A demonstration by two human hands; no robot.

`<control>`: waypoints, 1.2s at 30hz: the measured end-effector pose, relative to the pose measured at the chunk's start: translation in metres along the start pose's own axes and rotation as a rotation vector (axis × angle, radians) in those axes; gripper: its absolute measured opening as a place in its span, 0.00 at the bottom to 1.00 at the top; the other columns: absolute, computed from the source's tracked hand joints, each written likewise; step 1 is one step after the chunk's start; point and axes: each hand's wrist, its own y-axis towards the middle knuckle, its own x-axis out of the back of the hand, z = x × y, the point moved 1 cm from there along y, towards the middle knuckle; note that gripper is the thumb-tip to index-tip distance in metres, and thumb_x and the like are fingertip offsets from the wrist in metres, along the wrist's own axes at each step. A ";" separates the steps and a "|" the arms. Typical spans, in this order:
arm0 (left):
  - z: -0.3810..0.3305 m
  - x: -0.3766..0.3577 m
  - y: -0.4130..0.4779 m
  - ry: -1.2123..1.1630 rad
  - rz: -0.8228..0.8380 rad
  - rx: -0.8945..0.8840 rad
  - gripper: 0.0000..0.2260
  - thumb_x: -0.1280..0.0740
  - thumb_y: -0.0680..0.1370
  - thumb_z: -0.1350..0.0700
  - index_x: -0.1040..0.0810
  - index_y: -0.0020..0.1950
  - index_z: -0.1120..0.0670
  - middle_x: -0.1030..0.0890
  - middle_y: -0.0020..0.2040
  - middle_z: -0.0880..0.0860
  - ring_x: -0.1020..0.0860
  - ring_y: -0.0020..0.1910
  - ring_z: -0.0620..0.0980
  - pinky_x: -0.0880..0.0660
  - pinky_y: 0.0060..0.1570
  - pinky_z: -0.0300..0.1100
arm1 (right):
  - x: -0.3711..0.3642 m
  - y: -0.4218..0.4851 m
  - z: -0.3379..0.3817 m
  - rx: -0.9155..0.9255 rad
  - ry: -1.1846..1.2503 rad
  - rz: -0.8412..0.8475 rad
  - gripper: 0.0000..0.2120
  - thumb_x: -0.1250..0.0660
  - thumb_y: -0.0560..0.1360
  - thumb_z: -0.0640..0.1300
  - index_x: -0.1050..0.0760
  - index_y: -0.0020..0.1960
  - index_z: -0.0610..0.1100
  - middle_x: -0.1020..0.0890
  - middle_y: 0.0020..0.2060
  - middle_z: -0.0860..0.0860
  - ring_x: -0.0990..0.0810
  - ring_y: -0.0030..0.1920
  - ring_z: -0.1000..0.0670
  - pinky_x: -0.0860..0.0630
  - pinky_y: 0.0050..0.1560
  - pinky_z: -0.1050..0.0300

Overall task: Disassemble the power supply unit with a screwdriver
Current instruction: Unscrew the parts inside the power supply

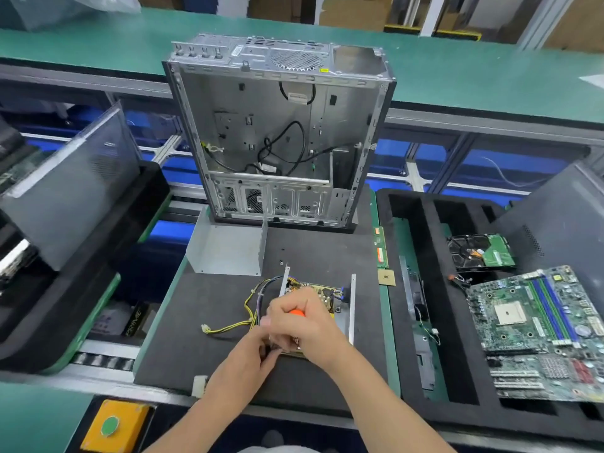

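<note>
The opened power supply unit (330, 297) lies on a dark foam mat (209, 354), its circuit board bare between two metal side walls. A bundle of yellow and black cables (248, 308) trails from it to the left. My right hand (300, 325) grips an orange-handled screwdriver (298, 312) held down over the near end of the unit. My left hand (251, 358) touches the unit's near left corner, fingers curled at the screwdriver's tip, which is hidden. The unit's removed metal cover (228, 250) sits behind on the mat.
An empty computer case (277, 132) stands upright at the back of the mat. To the right, a black foam tray (408, 289) holds a motherboard (536, 328), a hard drive (480, 251) and a RAM stick (380, 248). A yellow button box (114, 426) sits at the near left.
</note>
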 end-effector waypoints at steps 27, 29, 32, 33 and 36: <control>0.011 0.036 0.031 -0.657 -0.477 -0.345 0.09 0.36 0.82 0.40 0.31 0.61 0.32 0.28 0.60 0.42 0.24 0.52 0.39 0.25 0.54 0.33 | -0.017 0.021 0.054 -0.514 -1.223 -0.058 0.07 0.33 0.78 0.44 0.31 0.51 0.46 0.29 0.50 0.49 0.26 0.45 0.42 0.36 0.35 0.54; 0.010 0.040 0.031 -0.583 -0.535 -0.420 0.08 0.35 0.83 0.47 0.27 0.61 0.43 0.32 0.59 0.42 0.25 0.46 0.41 0.26 0.47 0.33 | -0.011 0.024 0.059 -0.457 -1.216 0.025 0.07 0.31 0.76 0.44 0.29 0.50 0.48 0.28 0.49 0.49 0.25 0.45 0.42 0.38 0.32 0.57; 0.008 0.041 0.030 -0.583 -0.545 -0.413 0.04 0.34 0.81 0.52 0.26 0.56 0.47 0.35 0.57 0.41 0.28 0.43 0.42 0.30 0.44 0.30 | -0.007 0.025 0.061 -0.368 -1.196 0.168 0.09 0.31 0.75 0.41 0.30 0.47 0.52 0.28 0.49 0.51 0.24 0.48 0.44 0.27 0.39 0.52; 0.008 0.041 0.030 -0.586 -0.543 -0.406 0.03 0.35 0.81 0.51 0.26 0.55 0.48 0.35 0.56 0.41 0.29 0.43 0.41 0.32 0.44 0.29 | -0.006 0.025 0.062 -0.342 -1.191 0.217 0.10 0.31 0.75 0.39 0.28 0.47 0.51 0.28 0.49 0.52 0.24 0.50 0.45 0.23 0.44 0.48; 0.012 0.039 0.034 -0.560 -0.516 -0.419 0.08 0.34 0.81 0.55 0.25 0.60 0.51 0.33 0.60 0.44 0.28 0.48 0.41 0.30 0.46 0.30 | -0.004 0.025 0.064 -0.264 -1.210 0.379 0.12 0.32 0.74 0.33 0.24 0.51 0.49 0.24 0.49 0.53 0.27 0.54 0.49 0.23 0.53 0.45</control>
